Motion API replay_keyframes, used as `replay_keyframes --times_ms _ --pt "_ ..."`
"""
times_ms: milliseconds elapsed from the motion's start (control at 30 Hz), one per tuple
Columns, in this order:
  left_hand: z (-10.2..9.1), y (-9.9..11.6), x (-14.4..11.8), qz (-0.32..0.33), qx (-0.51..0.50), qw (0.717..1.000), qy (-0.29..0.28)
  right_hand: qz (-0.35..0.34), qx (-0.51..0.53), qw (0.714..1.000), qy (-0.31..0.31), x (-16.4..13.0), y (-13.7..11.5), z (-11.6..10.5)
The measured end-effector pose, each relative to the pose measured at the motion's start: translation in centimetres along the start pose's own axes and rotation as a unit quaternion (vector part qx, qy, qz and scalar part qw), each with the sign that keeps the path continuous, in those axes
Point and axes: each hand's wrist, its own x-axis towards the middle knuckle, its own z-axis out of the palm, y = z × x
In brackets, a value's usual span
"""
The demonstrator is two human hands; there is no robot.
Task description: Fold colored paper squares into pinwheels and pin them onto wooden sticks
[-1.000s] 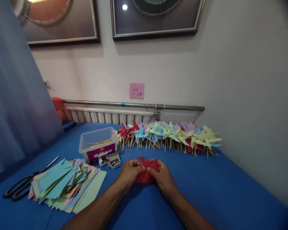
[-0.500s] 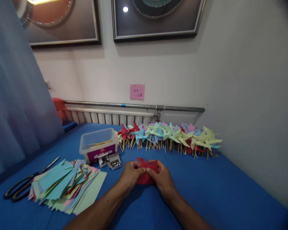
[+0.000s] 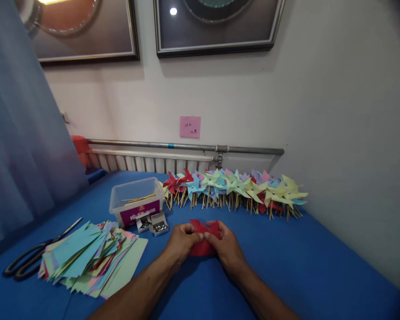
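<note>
On the table (image 3: 286,266), both hands' fingers (image 3: 195,236) pinch the red paper (image 3: 202,244), folding its corners inward; a pin seems needed next.

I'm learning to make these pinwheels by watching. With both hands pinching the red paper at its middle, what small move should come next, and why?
Probably keep the left hand pinching the folded tips of the red paper and send the right hand to the open pin boxes. The corners look gathered but unfastened, while the finished pinwheels each show a centre pin.
</note>
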Motion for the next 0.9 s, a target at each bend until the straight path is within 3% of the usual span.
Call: replay_keyframes --times_ms 400,900 --pt "-0.1 1.2 -0.3 -0.016 0.007 1.000 0.007 -0.002 -0.005 1.000 0.012 0.6 0.5 -0.5" --pt "-0.2 0.5 0.0 0.005 0.043 0.999 0.017 -0.012 -0.023 1.000 0.014 0.7 0.9 -0.5"
